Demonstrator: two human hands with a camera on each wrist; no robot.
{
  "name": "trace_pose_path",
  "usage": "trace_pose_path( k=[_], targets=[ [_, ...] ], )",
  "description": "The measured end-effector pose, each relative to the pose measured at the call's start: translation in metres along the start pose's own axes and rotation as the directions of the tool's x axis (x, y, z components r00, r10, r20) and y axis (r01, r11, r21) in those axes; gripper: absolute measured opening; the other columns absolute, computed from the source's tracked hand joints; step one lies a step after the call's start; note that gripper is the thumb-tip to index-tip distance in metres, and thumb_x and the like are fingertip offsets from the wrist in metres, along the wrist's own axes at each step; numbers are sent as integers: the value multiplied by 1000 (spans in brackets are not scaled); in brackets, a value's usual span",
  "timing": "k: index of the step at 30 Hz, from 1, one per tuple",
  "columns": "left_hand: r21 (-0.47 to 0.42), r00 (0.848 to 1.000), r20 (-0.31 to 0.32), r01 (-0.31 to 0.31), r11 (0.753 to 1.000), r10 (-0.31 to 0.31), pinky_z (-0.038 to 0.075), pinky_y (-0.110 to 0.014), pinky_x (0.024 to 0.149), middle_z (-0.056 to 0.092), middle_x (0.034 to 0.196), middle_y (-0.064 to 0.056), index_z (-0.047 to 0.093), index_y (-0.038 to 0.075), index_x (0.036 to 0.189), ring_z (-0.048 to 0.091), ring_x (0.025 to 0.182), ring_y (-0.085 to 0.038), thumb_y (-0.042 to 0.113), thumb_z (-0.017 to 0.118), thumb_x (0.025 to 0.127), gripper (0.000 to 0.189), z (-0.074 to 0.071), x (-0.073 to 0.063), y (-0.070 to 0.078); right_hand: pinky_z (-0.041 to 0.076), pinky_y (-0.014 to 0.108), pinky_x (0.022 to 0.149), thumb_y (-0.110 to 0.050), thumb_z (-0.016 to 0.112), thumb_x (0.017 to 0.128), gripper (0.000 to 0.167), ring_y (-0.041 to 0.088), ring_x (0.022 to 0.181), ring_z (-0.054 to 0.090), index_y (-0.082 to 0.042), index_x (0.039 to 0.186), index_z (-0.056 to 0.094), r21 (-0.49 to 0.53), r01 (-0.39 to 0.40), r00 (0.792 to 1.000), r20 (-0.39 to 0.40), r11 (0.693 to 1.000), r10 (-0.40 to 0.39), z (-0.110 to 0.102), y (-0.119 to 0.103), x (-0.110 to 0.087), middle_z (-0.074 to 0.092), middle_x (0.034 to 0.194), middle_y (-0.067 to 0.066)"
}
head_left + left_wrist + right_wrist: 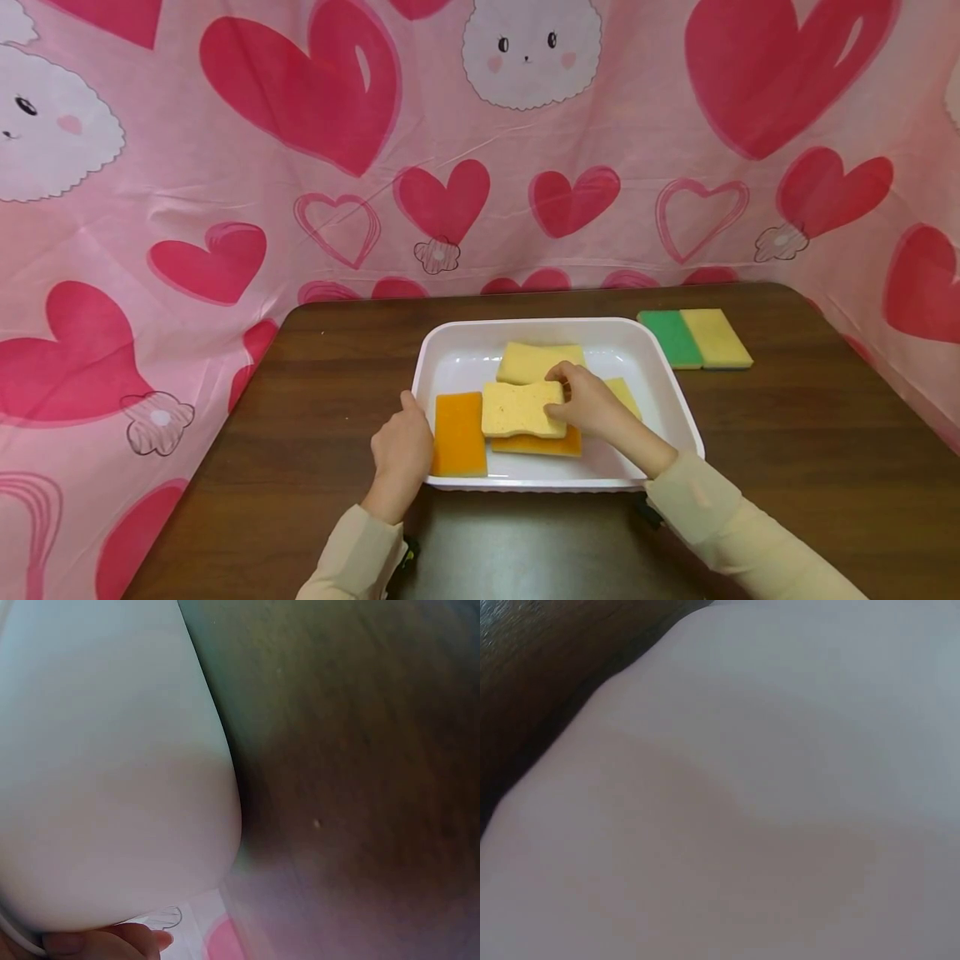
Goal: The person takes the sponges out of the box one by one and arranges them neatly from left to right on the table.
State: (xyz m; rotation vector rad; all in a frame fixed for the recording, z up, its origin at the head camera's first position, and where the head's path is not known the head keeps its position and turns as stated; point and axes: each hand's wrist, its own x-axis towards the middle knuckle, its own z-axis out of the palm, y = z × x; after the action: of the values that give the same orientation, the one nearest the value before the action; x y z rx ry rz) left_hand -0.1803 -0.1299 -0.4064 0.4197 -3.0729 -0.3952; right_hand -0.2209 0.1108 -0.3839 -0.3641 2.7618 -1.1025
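A white tray (555,483) stands on the table with several sponges inside. My left hand (402,442) grips its left rim; the left wrist view shows curled fingers (120,941) at the tray's edge. With thumb and fingertips my right hand (588,402) pinches the right end of a pale yellow sponge (521,408) with wavy sides. Partly beneath that sponge lies an orange-faced sponge (536,443). Another orange sponge (459,433) lies at the tray's left. Behind is a yellow sponge (536,360), and one more yellow sponge (624,396) is partly hidden by my right hand.
Beyond the tray's back right corner, a green-topped sponge (670,337) and a yellow-topped sponge (716,337) lie side by side on the dark wooden table (337,358). A pink curtain (480,142) with hearts hangs behind the table and along its sides.
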Motion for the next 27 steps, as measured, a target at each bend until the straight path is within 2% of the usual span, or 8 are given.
trace_pose_path(
  k=[10, 19, 27],
  targets=[
    [-4, 1000, 12, 14, 1000, -14, 52, -45, 62, 63, 75, -19, 42, -3, 118, 63, 64, -32, 12, 48, 95, 28, 0, 1, 0, 50, 45, 87, -8, 73, 77, 36, 27, 91, 59, 1, 110, 63, -24, 87, 996, -16, 996, -88, -4, 5, -6, 61, 104, 18],
    [-5, 1000, 4, 5, 1000, -5, 52, -45, 60, 63, 75, -20, 41, -3, 116, 62, 63, -32, 12, 49, 94, 27, 0, 1, 1, 52, 47, 86, -6, 71, 78, 24, 32, 94, 62, -1, 101, 64, 23, 127, 991, -37, 992, -126, -7, 9, -11, 63, 104, 19],
    [-12, 1000, 23, 11, 1000, -10, 52, -46, 62, 64, 78, -20, 41, -4, 118, 63, 66, -33, 12, 49, 95, 30, 0, 1, 0, 52, 38, 78, -5, 71, 78, 18, 21, 84, 60, -1, 94, 65, 49, 141, 990, -31, 989, -140, -10, 6, -15, 66, 94, 14]
  ],
)
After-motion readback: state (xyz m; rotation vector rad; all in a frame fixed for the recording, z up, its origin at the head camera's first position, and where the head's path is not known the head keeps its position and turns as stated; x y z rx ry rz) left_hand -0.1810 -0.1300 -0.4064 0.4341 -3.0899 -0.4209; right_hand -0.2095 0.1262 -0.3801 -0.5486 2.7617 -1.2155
